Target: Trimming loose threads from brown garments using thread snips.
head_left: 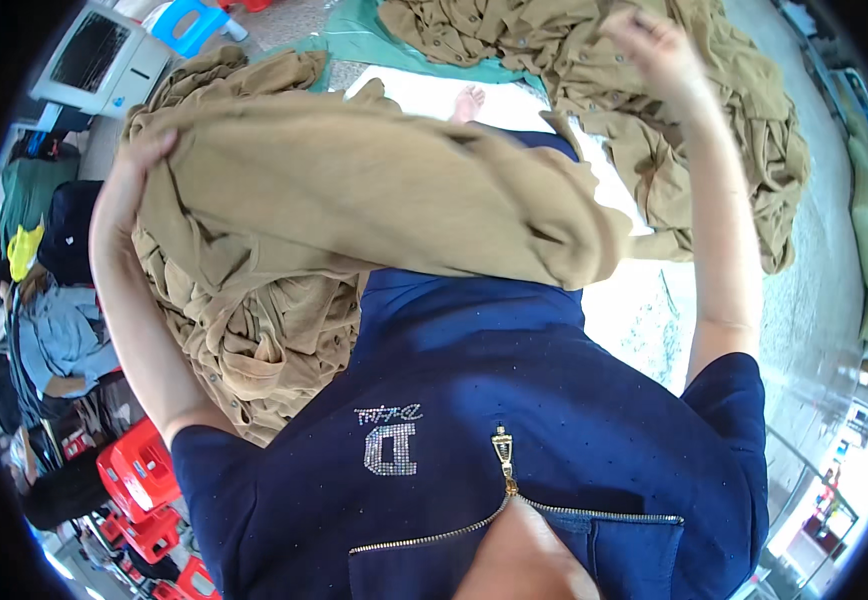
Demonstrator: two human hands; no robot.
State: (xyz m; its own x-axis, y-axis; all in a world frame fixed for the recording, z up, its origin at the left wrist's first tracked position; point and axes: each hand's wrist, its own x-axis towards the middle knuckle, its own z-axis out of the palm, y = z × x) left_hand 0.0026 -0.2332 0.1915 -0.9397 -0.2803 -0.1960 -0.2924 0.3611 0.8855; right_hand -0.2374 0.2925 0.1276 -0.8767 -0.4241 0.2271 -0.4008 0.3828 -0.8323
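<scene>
A brown garment [354,190] stretches across in front of me above my lap, blurred along its edges and bunched at its right end. My left hand [146,155] grips its left end, with the thumb showing on top of the cloth. Raised at the upper right is my right hand [654,50], apart from that garment and in front of a heap of brown buttoned garments [554,50]. Motion smears its fingers, so their closure is unclear. Below the held garment, a second brown heap [254,340] lies beside me on the left.
A white sheet [644,310] and a green cloth [364,35] lie on the floor. At the upper left stand a blue plastic stool [189,28] and a white cabinet-like box [104,60]. Red stools [139,470] and piled clothes [59,325] line the left side.
</scene>
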